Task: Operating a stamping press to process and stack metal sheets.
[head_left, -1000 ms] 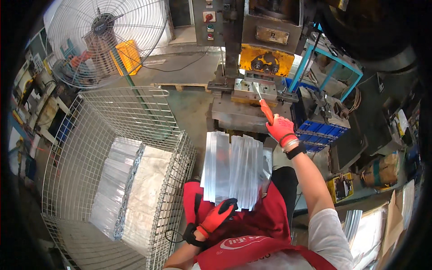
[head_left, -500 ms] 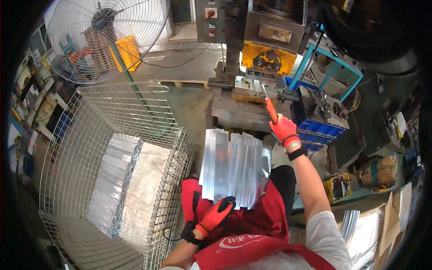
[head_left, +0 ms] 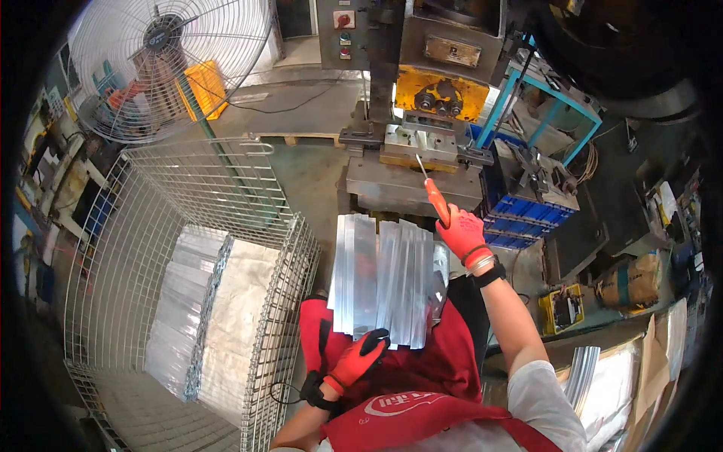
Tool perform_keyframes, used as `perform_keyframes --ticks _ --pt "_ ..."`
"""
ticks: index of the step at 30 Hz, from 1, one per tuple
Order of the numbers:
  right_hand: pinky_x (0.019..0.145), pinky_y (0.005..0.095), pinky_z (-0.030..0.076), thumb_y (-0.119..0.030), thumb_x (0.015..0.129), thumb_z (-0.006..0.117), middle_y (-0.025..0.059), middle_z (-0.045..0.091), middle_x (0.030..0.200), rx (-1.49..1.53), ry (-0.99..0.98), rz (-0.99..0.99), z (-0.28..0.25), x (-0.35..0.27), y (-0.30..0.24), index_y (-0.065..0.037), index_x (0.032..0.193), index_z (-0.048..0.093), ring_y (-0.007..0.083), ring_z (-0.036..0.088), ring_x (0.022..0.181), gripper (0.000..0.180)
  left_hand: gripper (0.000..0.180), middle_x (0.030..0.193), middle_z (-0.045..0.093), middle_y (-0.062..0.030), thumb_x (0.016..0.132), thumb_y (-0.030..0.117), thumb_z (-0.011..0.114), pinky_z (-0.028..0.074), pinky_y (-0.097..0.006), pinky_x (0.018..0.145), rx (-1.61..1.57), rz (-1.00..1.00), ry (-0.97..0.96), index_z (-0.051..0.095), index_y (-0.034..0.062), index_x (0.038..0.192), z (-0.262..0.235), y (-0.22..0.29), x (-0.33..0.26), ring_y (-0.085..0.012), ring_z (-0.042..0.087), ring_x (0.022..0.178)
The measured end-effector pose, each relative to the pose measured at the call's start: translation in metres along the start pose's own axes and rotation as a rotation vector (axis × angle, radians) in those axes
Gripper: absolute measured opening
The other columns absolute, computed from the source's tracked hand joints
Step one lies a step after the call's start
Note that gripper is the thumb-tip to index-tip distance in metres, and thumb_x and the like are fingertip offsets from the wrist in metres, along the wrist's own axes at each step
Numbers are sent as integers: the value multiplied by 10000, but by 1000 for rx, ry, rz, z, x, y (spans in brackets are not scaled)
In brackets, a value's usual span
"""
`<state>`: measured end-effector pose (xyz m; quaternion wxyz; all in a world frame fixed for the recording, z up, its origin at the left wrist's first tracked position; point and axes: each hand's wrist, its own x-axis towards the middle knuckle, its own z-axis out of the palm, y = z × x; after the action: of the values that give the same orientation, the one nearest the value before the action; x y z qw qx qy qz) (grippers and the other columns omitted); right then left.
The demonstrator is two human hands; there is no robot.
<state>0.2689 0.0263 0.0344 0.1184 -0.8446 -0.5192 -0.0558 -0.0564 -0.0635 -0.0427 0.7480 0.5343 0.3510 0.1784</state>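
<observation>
right hand (head_left: 464, 235), in a red glove, is wrapped tight around a screwdriver (head_left: 434, 196) with an orange-red handle, and the thin metal shaft angles up and left with its tip right at the grey die block (head_left: 419, 145) of the press machine (head_left: 422, 83). whether the tip actually touches the block, i cannot tell. left hand (head_left: 357, 361), also gloved red with black fingertips, sits low on the lap, fingers curled onto the near edge of a stack of aluminium strips (head_left: 384, 279), gripping that bottom edge. those strips are long, flat, pale silver and shiny, lying side by side lengthwise across the person's red apron (head_left: 422, 361), pointing toward the press; i count roughly seven or eight ridged strips across the top layer, edges overlapping so the exact number is hard to call. one screwdriver, two gloved hands, one black watch band (head_left: 490, 274) on the right wrist. to the left stands one wire mesh cage (head_left: 188, 196), and inside it two more piles of the same silver strips (head_left: 184, 301) beside a white lining sheet (head_left: 233, 316). up in the left corner, one big round fan (head_left: 169, 64) on a green pole, with one yellow crate (head_left: 205, 89) behind it. right of the press, blue bins (head_left: 527, 215) are stacked under a teal frame (head_left: 542, 98).
</observation>
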Motion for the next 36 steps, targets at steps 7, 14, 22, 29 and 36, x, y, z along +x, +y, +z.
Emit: perform_keyframes --ticks 7,14,22,29,36 --pt "798 494 342 -404 734 566 123 588 944 -31 -149 -108 7 -16 4 -101 1138 481 302 554 886 512 337 870 585 -5 870 230 532 428 -207 617 -22 23 5 491 65 1162 -2 -12 2 -57 519 696" --pt "814 498 334 -424 734 572 116 569 985 66 -62 29 14 -27 96 -129 1167 469 308 531 931 534 325 1035 561 -66 909 161 463 464 -244 761 -53 -113 37 443 15 1199 -5 28 0 -116 544 902" --pt "809 411 401 -332 713 640 115 588 980 148 48 38 10 48 260 -123 1095 512 299 545 935 453 299 945 591 -129 922 171 411 497 -297 720 -194 16 235 467 -13 1151 -19 52 40 -190 595 808" --pt "744 306 454 -278 676 695 107 626 875 427 165 513 43 133 373 -52 981 593 207 590 830 393 298 1026 566 -137 915 196 428 480 -306 747 -122 -25 374 476 1 1136 -18 89 81 -217 572 887" --pt "780 390 437 -323 632 722 161 614 970 310 281 667 72 197 385 -71 986 610 327 564 928 449 311 1014 569 -138 915 209 428 482 -301 729 -60 -142 401 472 4 1144 -18 88 113 -210 578 857"
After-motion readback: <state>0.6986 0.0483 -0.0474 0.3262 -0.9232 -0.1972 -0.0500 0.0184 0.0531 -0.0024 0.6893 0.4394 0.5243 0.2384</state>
